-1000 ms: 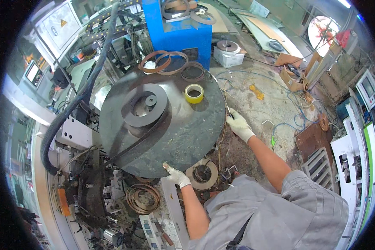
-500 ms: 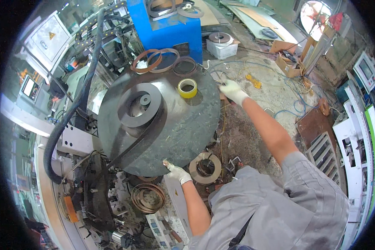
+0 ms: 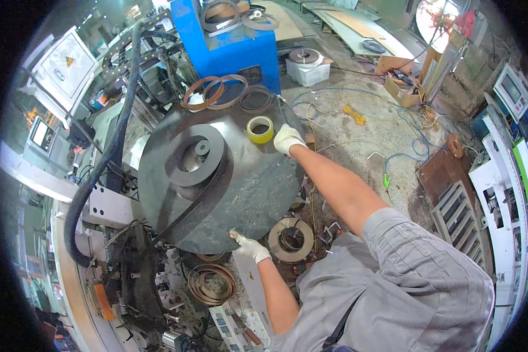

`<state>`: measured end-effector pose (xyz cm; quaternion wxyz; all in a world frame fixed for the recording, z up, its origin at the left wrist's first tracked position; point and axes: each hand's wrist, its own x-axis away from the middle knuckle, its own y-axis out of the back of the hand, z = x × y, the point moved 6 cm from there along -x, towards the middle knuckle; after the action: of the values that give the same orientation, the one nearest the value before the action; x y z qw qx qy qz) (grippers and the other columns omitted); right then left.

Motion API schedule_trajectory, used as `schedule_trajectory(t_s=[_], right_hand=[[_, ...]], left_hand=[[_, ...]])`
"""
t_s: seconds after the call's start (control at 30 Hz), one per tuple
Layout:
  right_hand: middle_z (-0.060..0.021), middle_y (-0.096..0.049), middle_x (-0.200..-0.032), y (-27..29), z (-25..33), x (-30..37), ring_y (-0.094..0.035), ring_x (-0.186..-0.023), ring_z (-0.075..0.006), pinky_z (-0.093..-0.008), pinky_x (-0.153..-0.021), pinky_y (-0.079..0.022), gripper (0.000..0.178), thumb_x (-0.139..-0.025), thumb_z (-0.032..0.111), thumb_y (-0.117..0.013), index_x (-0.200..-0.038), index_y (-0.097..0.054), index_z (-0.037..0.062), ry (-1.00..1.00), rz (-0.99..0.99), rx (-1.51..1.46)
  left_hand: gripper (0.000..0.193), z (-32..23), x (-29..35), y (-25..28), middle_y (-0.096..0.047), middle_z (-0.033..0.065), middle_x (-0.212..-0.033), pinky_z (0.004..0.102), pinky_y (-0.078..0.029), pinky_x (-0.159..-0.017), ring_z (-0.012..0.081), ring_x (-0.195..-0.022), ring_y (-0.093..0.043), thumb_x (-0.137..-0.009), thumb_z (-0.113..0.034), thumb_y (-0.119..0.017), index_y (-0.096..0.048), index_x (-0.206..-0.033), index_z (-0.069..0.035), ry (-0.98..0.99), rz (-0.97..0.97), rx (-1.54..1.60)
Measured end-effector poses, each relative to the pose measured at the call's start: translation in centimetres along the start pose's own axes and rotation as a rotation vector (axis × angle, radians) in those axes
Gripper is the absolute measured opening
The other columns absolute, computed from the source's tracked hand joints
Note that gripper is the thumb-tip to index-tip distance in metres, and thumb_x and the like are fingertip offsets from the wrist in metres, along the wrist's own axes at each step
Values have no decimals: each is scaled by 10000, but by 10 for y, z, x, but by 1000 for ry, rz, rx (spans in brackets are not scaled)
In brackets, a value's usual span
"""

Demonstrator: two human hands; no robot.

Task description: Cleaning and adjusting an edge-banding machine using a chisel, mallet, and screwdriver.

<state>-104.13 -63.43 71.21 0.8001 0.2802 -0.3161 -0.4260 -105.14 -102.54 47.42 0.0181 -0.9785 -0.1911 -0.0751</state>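
A round dark table (image 3: 258,199) carries a coil of dark grey strip (image 3: 179,170), from which a loose end runs toward the near left edge. My left hand (image 3: 252,249), in a white glove with bare fingertips, is at the table's near rim; its fingers are bent together, and whatever they hold is hidden. My right hand (image 3: 288,139), gloved too, is closed over the right part of the table, just beside a roll of yellow tape (image 3: 260,136). What lies inside its fingers I cannot make out. Brown and dark strip rings (image 3: 204,104) rest along the far edge.
Behind the table stands a blue machine (image 3: 234,58) with more rings on top. Near its front are a coil on the floor (image 3: 290,239) and several loose rings (image 3: 212,284). A thick black hose (image 3: 76,193) arches on the left. Blue hose (image 3: 419,146) trails over the floor at right.
My right hand has come leftward and nearer from beyond the table's right edge to beside the yellow tape. The left hand stays at the near rim. A green hose end now shows on the floor.
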Motion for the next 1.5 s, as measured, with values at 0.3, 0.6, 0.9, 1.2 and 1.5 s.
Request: schedule_trajectory(t_s=[0.3, 0.6, 0.9, 1.2, 1.5], right_hand=[[-256, -711, -1010, 9, -27, -18, -725, -817, -387, -486, -586, -570, 293, -837, 119, -535, -1026, -689, -44, 116, 191, -27], [-53, -575, -710, 27, -116, 23, -547, -482, -152, -323, -411, -458, 414, -897, 108, -480, -1302, -571, 107, 14, 246, -683], [-114, -668, -832, 56, -123, -12, -660, -596, -231, -358, -554, -529, 390, -887, 140, -498, -1257, -612, 91, 132, 31, -430], [-160, -645, -848, 10, -75, -6, -665, -614, -286, -482, -533, -527, 291, -868, 78, -516, -1144, -581, 13, -72, 86, -654], [-86, -561, -730, -8, -55, -12, -563, -538, -230, -439, -433, -420, 450, -964, 167, -380, -1410, -332, 208, -195, 314, -656]], left_hand=[[563, -54, 22, -12, -667, 207, -1244, 327, -517, -890, 254, -1049, -678, -990, -383, -618, -604, -1272, 105, 112, -63, -41], [491, -48, 28, -16, -690, 187, -1202, 297, -530, -899, 211, -1065, -689, -995, -322, -622, -631, -1230, 109, 249, -54, 71], [633, -59, 33, -27, -404, 92, -1552, 233, -380, -1067, 142, -1324, -505, -1039, -393, -481, -366, -1494, 32, 232, 194, 6], [462, -44, 19, -12, -560, 235, -1378, 301, -484, -1014, 241, -1239, -595, -1018, -194, -562, -515, -1321, 153, 264, 14, 146], [499, -29, 18, -15, -686, 235, -1180, 327, -536, -860, 266, -1036, -693, -972, -289, -660, -617, -1208, 149, 222, -49, -166]])
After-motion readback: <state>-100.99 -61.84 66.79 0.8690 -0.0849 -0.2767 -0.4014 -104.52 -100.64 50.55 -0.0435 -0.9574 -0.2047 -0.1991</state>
